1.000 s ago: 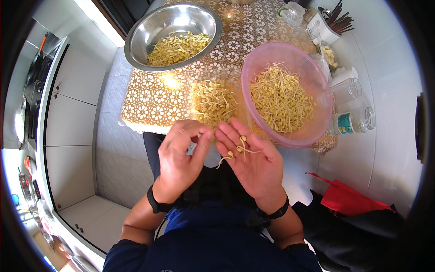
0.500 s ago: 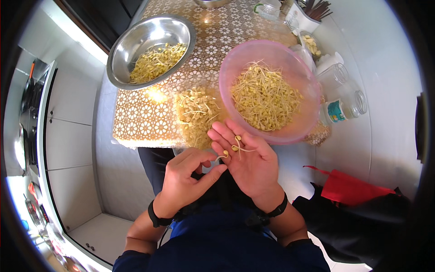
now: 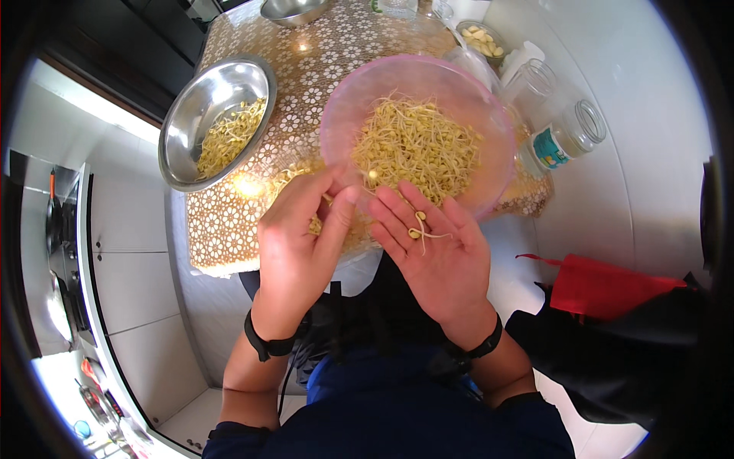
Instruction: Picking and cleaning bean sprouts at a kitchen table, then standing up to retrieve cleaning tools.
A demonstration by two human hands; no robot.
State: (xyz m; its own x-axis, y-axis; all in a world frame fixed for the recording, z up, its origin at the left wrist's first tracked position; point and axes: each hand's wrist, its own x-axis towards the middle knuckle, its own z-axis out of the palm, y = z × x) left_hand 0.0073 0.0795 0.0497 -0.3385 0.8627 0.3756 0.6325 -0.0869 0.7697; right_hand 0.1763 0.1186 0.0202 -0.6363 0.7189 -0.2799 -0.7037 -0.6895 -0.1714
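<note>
My left hand (image 3: 306,229) is closed in a pinch over the table's front edge. A single bean sprout (image 3: 373,176) with a pale yellow head shows at its fingertips; its tail is partly hard to make out. Beside it, my right hand (image 3: 440,264) lies palm up, fingers stretched out. Loose bean sprouts (image 3: 419,226) with thin white tails rest across its fingers and palm. Just beyond the hands, a translucent pink basin (image 3: 336,126) holds a large heap of bean sprouts (image 3: 420,145). Another pile of sprouts (image 3: 284,177) on the table is mostly hidden behind my left hand.
A steel bowl (image 3: 177,145) with some sprouts stands at the left on the flower-patterned tablecloth (image 3: 218,222). Another steel bowl (image 3: 294,11) is at the far edge. Glass jars (image 3: 585,126) and a bowl of garlic cloves (image 3: 480,38) line the right wall. Red cloth (image 3: 604,287) lies lower right.
My left hand has moved up and away from the right palm, with a sprout at its fingertips. The right hand stays open under its sprouts. The whole view has shifted.
</note>
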